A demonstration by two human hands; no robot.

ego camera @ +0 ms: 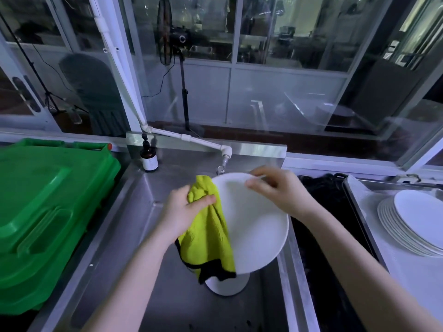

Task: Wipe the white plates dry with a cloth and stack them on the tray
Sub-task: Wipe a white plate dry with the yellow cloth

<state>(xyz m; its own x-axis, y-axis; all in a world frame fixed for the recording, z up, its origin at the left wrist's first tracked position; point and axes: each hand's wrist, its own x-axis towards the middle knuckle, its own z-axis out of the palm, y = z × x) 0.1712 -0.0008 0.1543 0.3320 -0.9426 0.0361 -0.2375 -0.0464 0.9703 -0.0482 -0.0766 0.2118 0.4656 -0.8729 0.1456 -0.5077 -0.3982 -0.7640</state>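
Note:
A large white plate [256,226] is held tilted over the steel sink [143,212]. My right hand [275,188] pinches its far rim with fingers and thumb. My left hand [184,209] grips a yellow-green cloth [208,240] with a black hem, which hangs over the plate's left edge. Below the held plate, part of another white plate [227,286] shows in the sink. At the right, a stack of several white plates [412,221] lies on a paper-lined metal tray [354,188].
A green plastic crate [48,212] fills the counter on the left. A dark pump bottle [148,156] stands at the sink's back edge beside a white pipe tap [223,156]. A dark basin [321,212] lies between sink and tray. Glass windows rise behind.

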